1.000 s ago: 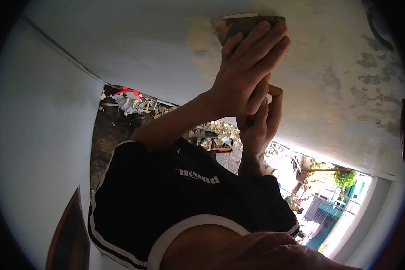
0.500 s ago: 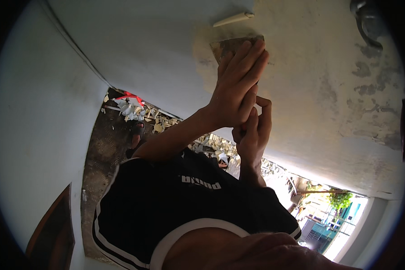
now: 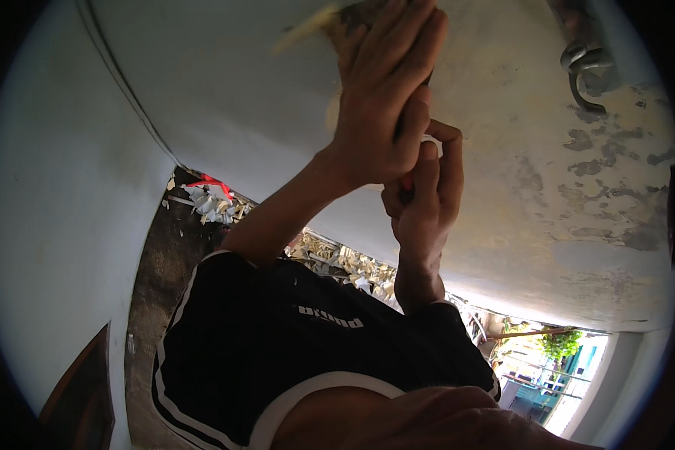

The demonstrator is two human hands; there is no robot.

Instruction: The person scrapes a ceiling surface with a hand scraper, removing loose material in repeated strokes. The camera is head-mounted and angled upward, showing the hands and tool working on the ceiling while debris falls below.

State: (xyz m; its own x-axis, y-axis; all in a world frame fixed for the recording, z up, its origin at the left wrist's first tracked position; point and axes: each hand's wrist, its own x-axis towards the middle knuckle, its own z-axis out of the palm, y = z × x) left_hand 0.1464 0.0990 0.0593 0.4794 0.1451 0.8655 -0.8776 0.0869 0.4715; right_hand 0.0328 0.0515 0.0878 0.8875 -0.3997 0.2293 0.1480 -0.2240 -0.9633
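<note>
A scraper with a broad dark blade [image 3: 361, 13] is against the wall surface at the top of the view, its far edge cut off by the frame. My left hand [image 3: 386, 97] lies over the blade with its fingers stretched out flat, pressing on it. Below it, my right hand [image 3: 426, 199] is closed around the scraper's handle, of which a small red part [image 3: 407, 182] shows between the fingers. A pale strip of peeled coating [image 3: 307, 28], blurred, sticks out at the left of the blade.
The wall [image 3: 502, 187] has grey, patchy spots on the right, near a dark metal hook-shaped handle [image 3: 583, 79]. Peeled flakes [image 3: 345, 262] and a red strip [image 3: 211, 184] lie along the wall's foot on the dark floor [image 3: 161, 277]. A bright opening [image 3: 555, 367] with plants is at lower right.
Both hands and the scraper have slid farther up the wall. The pale strip has swung to the left of the blade. The whole view has shifted slightly.
</note>
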